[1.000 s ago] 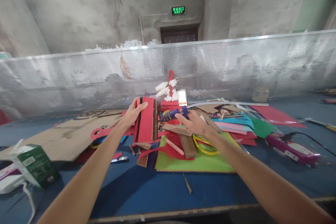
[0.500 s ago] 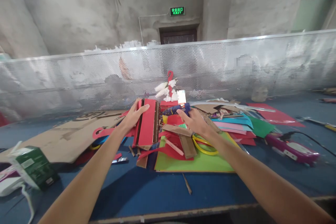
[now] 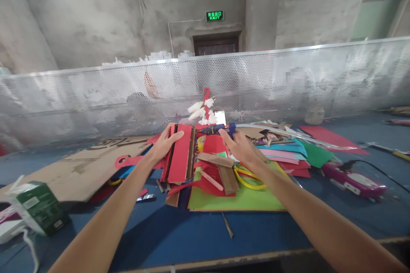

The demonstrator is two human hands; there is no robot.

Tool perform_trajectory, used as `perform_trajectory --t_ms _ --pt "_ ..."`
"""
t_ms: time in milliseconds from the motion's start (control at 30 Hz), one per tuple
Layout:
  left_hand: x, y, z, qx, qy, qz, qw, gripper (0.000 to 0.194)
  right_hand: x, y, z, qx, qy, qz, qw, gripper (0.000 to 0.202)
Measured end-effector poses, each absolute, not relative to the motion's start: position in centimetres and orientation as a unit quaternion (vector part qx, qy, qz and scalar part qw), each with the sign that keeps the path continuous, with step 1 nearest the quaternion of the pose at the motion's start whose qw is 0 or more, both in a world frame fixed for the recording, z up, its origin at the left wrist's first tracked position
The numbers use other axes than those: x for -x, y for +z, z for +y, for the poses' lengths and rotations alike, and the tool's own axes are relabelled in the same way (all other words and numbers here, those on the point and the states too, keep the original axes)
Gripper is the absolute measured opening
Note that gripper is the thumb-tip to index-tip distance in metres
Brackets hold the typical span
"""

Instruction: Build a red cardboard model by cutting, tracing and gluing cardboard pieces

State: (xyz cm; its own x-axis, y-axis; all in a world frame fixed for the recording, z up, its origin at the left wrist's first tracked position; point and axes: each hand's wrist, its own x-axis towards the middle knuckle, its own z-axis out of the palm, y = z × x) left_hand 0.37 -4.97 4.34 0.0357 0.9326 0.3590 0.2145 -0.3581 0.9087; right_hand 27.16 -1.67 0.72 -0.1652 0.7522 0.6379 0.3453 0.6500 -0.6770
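Observation:
My left hand point(image 3: 167, 141) is closed round a red cardboard box point(image 3: 180, 153), thumb on its face and fingers behind. The box stands tilted, with bare brown corrugated edges along its right side. In my right hand point(image 3: 238, 145) is a blue hot glue gun point(image 3: 213, 129), its nozzle pointing left at the upper right edge of the box. Whether the nozzle touches that edge I cannot tell. A long clear glue stick point(image 3: 272, 128) trails rightward from behind the gun. Below the hands lie cardboard strips point(image 3: 228, 178) and a red paper strip point(image 3: 205, 185).
Yellow-green sheets point(image 3: 237, 200) and a yellow ring point(image 3: 251, 182) lie under my right forearm. Flat brown cardboard point(image 3: 77, 170) and a green box point(image 3: 40, 207) are at left. A purple power strip point(image 3: 354, 181) sits at right. White flowers point(image 3: 205, 111) stand before the perforated metal screen point(image 3: 262, 81).
The glue gun has risen slightly along the right edge of the red box and is held more level. My left hand still grips the box, which has barely moved.

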Motion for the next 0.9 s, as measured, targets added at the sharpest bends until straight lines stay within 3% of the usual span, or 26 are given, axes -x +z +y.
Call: perform_trajectory --t_ms 667,900 --pt "0.49 3.82 -4.44 -0.643 0.517 0.435 0.361 0.039 -27.01 0.87 -2.08 0.386 0.182 -0.748 0.507 0.060" --pt "0.46 4.25 -4.29 -0.640 0.527 0.449 0.332 0.046 -27.00 0.64 -1.79 0.375 0.210 -0.765 0.480 0.061"
